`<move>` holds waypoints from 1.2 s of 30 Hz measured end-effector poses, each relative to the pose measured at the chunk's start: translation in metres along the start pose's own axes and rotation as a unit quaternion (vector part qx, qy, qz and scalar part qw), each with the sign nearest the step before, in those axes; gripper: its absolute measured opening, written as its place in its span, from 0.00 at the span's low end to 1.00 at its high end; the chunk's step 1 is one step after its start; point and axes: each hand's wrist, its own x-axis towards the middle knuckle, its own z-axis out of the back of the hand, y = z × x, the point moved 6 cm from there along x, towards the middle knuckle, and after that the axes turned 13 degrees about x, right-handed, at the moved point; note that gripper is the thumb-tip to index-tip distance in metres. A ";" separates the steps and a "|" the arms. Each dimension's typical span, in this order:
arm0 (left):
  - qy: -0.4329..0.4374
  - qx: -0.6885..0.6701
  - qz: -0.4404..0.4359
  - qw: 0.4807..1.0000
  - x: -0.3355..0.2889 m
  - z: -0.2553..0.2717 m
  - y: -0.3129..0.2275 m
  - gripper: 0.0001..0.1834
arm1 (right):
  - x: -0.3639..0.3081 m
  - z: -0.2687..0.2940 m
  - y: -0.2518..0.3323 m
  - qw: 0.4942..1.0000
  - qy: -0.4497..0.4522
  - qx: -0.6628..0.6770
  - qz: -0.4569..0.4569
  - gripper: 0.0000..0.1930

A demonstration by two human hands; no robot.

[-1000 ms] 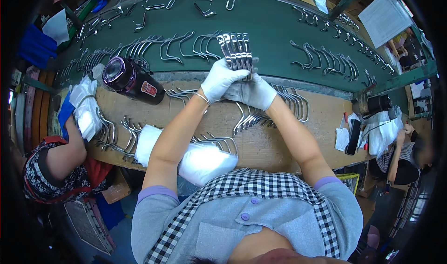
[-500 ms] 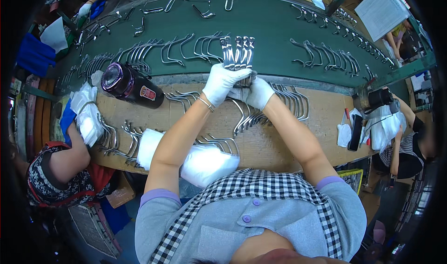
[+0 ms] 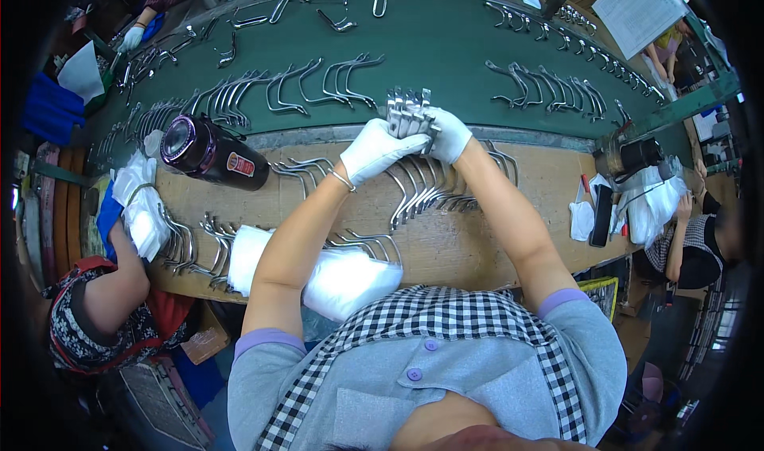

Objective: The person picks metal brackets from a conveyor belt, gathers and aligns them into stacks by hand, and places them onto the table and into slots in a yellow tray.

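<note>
Both my hands wear white gloves and meet in front of me, over the near edge of the green surface. Between them is a bundle of curved shiny metal handles (image 3: 409, 115), lying side by side. My left hand (image 3: 374, 152) is closed round the bundle's near left side, and my right hand (image 3: 450, 136) wraps its right side. Just below my hands, a row of similar curved metal handles (image 3: 422, 187) lies on the brown board (image 3: 469, 248). A smaller group of handles (image 3: 304, 173) lies left of my left forearm.
Rows of metal parts (image 3: 231, 97) lie along the green surface (image 3: 446, 53). A dark flask (image 3: 213, 153) stands at left. White plastic bags (image 3: 354, 282) lie by my left forearm. A phone (image 3: 601, 216) and more plastic (image 3: 652, 212) are at right. Co-workers sit on both sides.
The bundle has tilted in my hands, showing its ends. My right hand has moved up along its right side, and my left grip has shifted lower.
</note>
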 end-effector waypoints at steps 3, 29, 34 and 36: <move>0.041 0.017 -0.085 0.995 0.000 -0.007 0.000 0.14 | -0.001 -0.008 0.012 0.997 -0.027 -0.058 0.052 0.14; -0.132 0.226 0.055 0.964 0.012 0.048 0.053 0.29 | 0.031 0.022 0.181 0.592 -0.223 -0.765 0.119 0.13; -0.112 0.237 0.058 0.963 0.019 0.044 0.049 0.28 | -0.006 0.046 0.261 0.315 -0.293 -0.901 0.053 0.24; -0.099 0.224 0.065 0.967 0.020 0.043 0.044 0.27 | -0.011 0.053 0.275 0.266 -0.347 -0.899 0.021 0.29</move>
